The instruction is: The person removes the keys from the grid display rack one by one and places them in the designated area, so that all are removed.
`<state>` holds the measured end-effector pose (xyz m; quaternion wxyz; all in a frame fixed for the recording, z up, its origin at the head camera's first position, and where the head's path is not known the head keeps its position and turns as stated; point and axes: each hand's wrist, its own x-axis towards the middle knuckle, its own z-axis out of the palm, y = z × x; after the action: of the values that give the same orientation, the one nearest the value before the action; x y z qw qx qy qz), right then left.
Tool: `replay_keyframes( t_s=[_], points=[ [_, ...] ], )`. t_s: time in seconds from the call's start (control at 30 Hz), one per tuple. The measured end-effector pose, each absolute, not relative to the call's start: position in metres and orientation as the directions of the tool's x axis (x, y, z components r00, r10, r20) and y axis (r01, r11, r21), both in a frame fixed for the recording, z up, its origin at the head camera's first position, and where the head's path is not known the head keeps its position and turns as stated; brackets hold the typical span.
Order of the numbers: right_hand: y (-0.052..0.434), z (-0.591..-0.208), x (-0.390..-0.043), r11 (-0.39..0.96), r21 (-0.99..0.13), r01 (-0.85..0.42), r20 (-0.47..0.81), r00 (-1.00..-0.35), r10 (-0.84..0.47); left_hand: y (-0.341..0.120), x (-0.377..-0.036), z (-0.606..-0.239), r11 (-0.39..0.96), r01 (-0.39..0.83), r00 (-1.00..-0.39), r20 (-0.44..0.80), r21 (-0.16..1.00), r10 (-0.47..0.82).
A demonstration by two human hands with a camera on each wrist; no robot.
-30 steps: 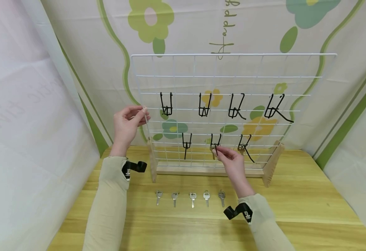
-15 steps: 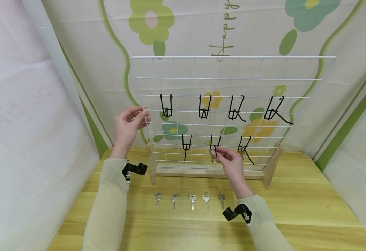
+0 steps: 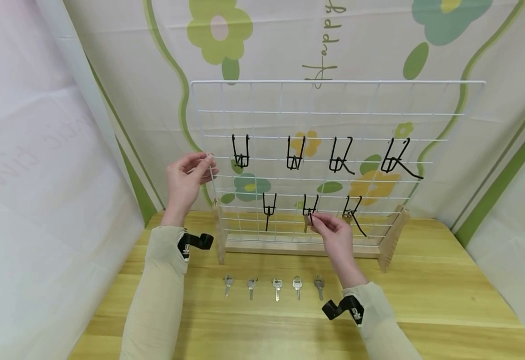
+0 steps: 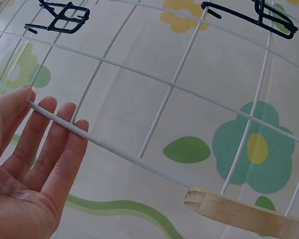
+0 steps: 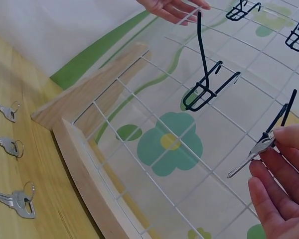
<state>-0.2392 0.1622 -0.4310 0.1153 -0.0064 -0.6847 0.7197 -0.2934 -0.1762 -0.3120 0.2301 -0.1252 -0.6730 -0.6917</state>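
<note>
My left hand (image 3: 183, 182) pinches the left edge of a white wire grid rack (image 4: 109, 147), thumb on one side and fingers on the other. At the lower middle hook (image 3: 309, 206), my right hand (image 3: 336, 237) pinches a silver key (image 5: 254, 155) near its ring end. The key's blade slants down away from the fingertips (image 5: 281, 134), close to the black prongs; whether the ring is around the prong is hidden by the fingers. On the lower right hook (image 3: 354, 209) what looks like another key (image 3: 347, 216) hangs. The lower left hook (image 5: 202, 94) carries nothing.
Several loose keys (image 3: 278, 289) lie in a row on the wooden table (image 3: 244, 330) before the rack. Wooden feet (image 3: 390, 245) support the rack at both sides. More black hooks (image 3: 295, 155) hang in the upper row. A flowered cloth (image 3: 271, 45) stands behind.
Hardly anything differs. Both hands keep their places at the rack edge and the lower middle hook; the head view has shifted slightly.
</note>
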Motion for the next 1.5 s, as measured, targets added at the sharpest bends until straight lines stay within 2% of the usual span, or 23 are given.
replay_keyframes(
  t_s=[0.5, 0.83, 1.07, 1.33, 1.5],
  points=[
    [0.175, -0.421, -0.205, -0.008, -0.972, -0.236, 0.233, -0.964, 0.130, -0.175, -0.291, -0.308, 0.000, 0.505, -0.853, 0.499, 0.863, -0.154],
    [0.199, -0.431, -0.180, 0.076, -0.964, -0.255, 0.262, -0.959, 0.110, -0.174, -0.293, -0.308, 0.011, 0.510, -0.850, 0.506, 0.860, -0.150],
    [0.226, -0.462, -0.173, 0.123, -0.980, -0.156, 0.167, -0.982, 0.090, -0.174, -0.292, -0.310, 0.027, 0.505, -0.851, 0.503, 0.863, -0.153],
    [0.251, -0.499, -0.170, 0.141, -0.986, 0.084, -0.072, -0.993, 0.091, -0.173, -0.292, -0.313, 0.029, 0.500, -0.853, 0.499, 0.865, -0.152],
    [0.256, -0.515, -0.172, 0.114, -0.980, 0.161, -0.153, -0.985, 0.078, -0.174, -0.292, -0.313, 0.022, 0.501, -0.853, 0.498, 0.865, -0.158]
  ],
)
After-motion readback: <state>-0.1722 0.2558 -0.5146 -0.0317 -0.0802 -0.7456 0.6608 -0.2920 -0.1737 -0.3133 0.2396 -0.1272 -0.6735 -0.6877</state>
